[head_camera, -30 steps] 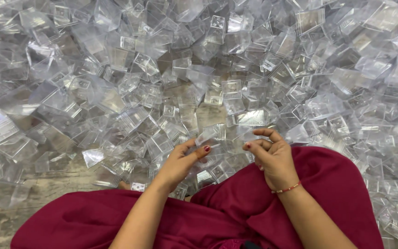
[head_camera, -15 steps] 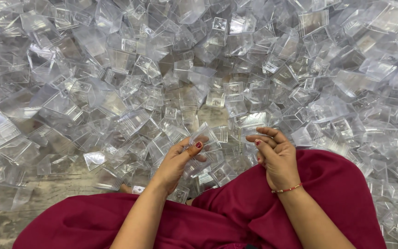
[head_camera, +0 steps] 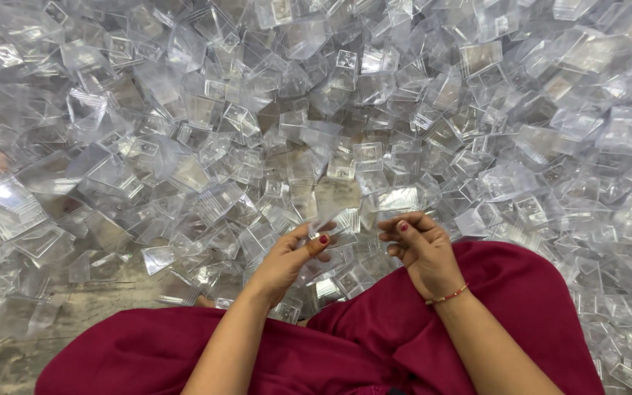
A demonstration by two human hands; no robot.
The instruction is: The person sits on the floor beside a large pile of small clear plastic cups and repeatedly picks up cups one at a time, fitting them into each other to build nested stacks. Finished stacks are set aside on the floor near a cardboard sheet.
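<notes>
Now left hand (head_camera: 287,257) pinching clear plastic cup (head_camera: 336,219); right hand (head_camera: 422,247) loosely curled beside it, apparently empty.

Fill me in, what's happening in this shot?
A person seated in a dark red garment works at the edge of a large heap of clear plastic cups. The left hand pinches one clear cup between thumb and fingers. The right hand hangs close beside it, fingers curled; whether it grips anything is unclear.
</notes>
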